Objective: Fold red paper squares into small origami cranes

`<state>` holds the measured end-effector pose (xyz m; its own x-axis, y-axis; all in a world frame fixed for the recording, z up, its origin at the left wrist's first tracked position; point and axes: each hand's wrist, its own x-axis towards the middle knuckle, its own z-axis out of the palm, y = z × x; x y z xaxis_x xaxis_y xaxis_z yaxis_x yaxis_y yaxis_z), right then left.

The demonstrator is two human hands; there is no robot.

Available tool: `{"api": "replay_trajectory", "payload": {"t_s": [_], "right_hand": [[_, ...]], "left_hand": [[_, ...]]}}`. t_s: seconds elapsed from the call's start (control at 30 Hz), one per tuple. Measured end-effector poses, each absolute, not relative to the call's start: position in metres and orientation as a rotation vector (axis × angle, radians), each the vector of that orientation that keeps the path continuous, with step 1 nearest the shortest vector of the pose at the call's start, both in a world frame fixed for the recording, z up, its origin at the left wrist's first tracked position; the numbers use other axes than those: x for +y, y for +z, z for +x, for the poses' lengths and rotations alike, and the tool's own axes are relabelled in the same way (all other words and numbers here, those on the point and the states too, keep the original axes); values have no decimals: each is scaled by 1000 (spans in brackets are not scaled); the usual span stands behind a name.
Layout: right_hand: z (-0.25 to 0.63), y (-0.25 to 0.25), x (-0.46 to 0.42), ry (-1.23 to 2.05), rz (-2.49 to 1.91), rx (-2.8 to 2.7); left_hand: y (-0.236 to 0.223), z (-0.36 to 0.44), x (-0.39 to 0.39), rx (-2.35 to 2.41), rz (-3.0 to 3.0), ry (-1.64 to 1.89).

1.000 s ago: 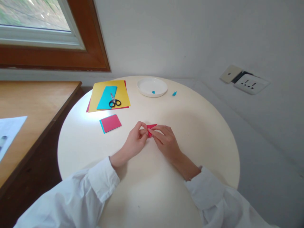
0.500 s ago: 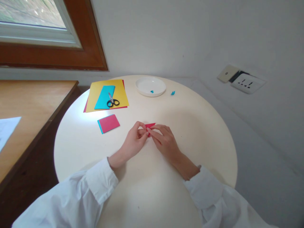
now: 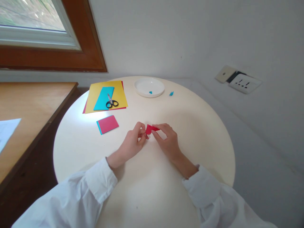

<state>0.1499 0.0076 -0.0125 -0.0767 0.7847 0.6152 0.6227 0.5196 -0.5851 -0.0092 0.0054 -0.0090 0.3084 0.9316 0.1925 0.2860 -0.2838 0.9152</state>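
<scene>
Round white table: You have the smooth round white table (image 3: 142, 196) in front of you, against the pale wall (image 3: 147, 38), with a wooden desk (image 3: 35, 101) over to your left.
Left arm: Your white-sleeved arm comes in from the lower left, and your left hand (image 3: 130, 142) is above the middle of the table, its fingers curled inward and thumb and fingertips pinched closed on the left end of the red paper.
Right arm: Your other white-sleeved arm reaches in from the lower right; your right hand (image 3: 169, 141) is bent toward the left one, thumb and index finger narrowed on the paper's right side, the gap between them only as wide as the piece.
Large sheets: A yellow paper sheet (image 3: 92, 96) lies over a red one (image 3: 123, 85) at the far left of the tabletop.
Plate: A shallow round white plate (image 3: 149, 85) sits near the far edge.
Blue paper: A flat bright-blue paper (image 3: 101, 99) rests on the yellow sheet.
Small cards: A pinkish-red rectangle (image 3: 108, 124) lies over a blue one (image 3: 98, 128), nearer you.
Scissors: Black-handled metal scissors (image 3: 112, 103) lie across the blue and yellow paper, blades pointing away from you.
Red paper: The small folded red paper (image 3: 149, 129) is between your hands, angular, with a point toward the right; your fingers hide part of it.
Blue bits: One tiny folded blue piece (image 3: 171, 93) is right of the plate; a smaller blue scrap (image 3: 150, 92) is inside it.
</scene>
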Motion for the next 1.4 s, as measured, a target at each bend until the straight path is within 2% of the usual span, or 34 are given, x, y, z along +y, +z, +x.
{"api": "replay_trajectory", "payload": {"t_s": [0.5,1.03,1.4], "right_hand": [[146,-6,2,609,-1158,-1642],[146,-10,4,785,-1192,-1476],[145,-8,1,803,-1109,-1429]], "left_hand": [[-9,-14,6,1265,2130,1001],[-3,-15,3,1208,2263,1016],[1,-12,0,1191,2013,1115]]}}
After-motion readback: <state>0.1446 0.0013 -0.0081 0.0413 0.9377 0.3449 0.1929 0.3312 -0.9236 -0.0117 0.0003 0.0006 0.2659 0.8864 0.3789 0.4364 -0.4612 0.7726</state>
